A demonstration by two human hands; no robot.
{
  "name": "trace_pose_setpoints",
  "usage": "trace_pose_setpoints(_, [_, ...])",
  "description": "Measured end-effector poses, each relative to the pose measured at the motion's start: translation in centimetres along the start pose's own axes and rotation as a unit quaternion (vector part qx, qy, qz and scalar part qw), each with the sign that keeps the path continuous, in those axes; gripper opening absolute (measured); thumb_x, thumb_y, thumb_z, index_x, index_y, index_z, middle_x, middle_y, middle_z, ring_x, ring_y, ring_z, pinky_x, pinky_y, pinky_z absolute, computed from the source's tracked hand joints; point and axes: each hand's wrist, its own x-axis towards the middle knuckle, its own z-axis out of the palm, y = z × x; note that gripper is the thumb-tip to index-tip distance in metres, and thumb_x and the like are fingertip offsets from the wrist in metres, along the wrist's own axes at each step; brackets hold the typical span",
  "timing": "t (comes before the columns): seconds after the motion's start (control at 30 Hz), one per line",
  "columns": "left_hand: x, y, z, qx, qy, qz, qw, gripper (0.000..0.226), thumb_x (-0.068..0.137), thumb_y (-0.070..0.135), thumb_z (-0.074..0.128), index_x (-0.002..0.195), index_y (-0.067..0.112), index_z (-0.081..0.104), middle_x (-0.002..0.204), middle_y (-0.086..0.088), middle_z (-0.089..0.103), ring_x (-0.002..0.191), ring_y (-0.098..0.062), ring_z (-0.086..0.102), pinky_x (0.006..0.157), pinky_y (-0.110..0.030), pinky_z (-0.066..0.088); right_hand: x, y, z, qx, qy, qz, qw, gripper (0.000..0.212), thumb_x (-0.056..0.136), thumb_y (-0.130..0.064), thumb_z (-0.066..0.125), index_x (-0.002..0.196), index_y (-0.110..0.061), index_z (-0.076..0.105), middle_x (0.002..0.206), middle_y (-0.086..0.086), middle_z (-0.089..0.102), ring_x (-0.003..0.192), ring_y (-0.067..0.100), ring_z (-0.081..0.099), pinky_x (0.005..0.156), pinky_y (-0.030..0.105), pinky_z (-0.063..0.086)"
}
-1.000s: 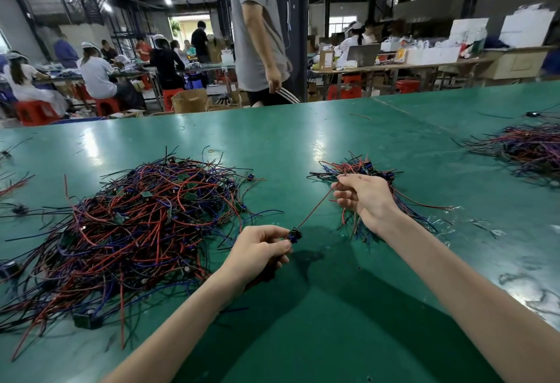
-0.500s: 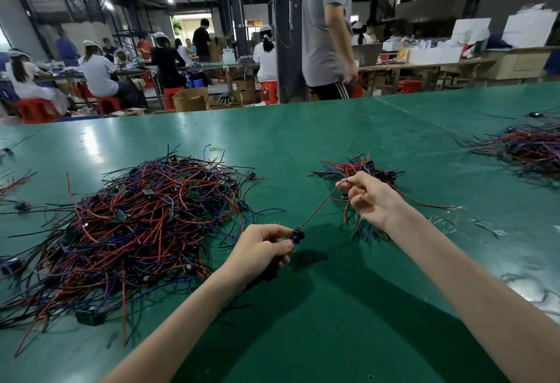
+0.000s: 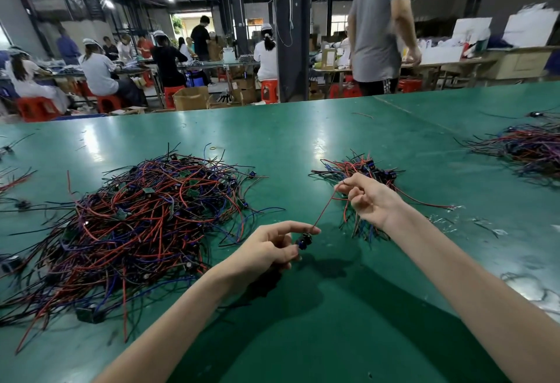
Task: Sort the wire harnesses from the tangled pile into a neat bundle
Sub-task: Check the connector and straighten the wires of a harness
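Red wire spans left hand to right hand.

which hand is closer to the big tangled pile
Left. The left hand is just right of the tangled pile; the right hand is farther right, over the small bundle.

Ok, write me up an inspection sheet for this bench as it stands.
Surface: green table, glossy with glare.
Job's things: tangled pile at left; small bundle behind right hand; one harness stretched between hands.
Clutter: loose wire scraps left edge; plastic scraps right; another wire heap far right.
Grippers: left hand pinches harness connector; right hand pinches its red wire.
Cables: hanging cord on the pillar.
Surroundings: standing person in grey shirt; seated workers on red stools.
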Motion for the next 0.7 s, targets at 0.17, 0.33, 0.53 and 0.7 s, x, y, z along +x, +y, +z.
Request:
trace_pose_setpoints(0.17, [-0.08,0.02,-0.01,-0.007,-0.007,-0.001,1.000,0.042,0.090,-0.009,0.050,0.111,0.024,0.068,0.056,0.005,0.044,0.058,-0.009,0.048,0.055,-0.017,0.039,-0.10,-0.16,-0.13,0.108,-0.034,0.081,0.990,0.013,0.093,0.001,0.044,0.085,-0.001,0.053,0.050,0.010,0.060,0.029,0.000,0.040,0.028,0.011,0.032])
trace_pose_setpoints(0.33, [-0.08,0.12,-0.15,-0.010,-0.012,0.006,1.000,0.043,0.090,-0.009,0.049,0.112,0.023,0.068,0.057,0.004,0.043,0.059,-0.008,0.049,0.056,-0.017,0.041,-0.21,0.11,-0.06,0.176,-0.039,0.102,0.978,0.012,0.094,0.002,0.045,0.087,0.002,0.055,0.052,0.016,0.061,0.029,0.001,0.042,0.029,0.012,0.035])
trace_pose_setpoints(0.53, [-0.29,0.53,0.02,-0.001,-0.017,0.013,1.000,0.041,0.091,-0.010,0.049,0.115,0.020,0.065,0.057,0.006,0.043,0.052,-0.005,0.043,0.055,-0.015,0.040,0.15,0.33,-0.32,0.228,-0.058,0.141,0.962,0.019,0.096,-0.003,0.045,0.084,0.006,0.057,0.053,0.015,0.060,0.028,0.003,0.045,0.031,0.013,0.038])
trace_pose_setpoints(0.7, [-0.41,0.49,0.21,0.002,-0.004,0.016,1.000,0.039,0.091,-0.007,0.051,0.112,0.021,0.067,0.059,0.004,0.049,0.052,-0.008,0.047,0.055,-0.015,0.041,0.36,0.64,-0.15,0.146,-0.049,0.092,0.984,0.014,0.093,-0.004,0.050,0.082,0.002,0.057,0.056,0.011,0.064,0.034,0.001,0.050,0.031,0.011,0.037])
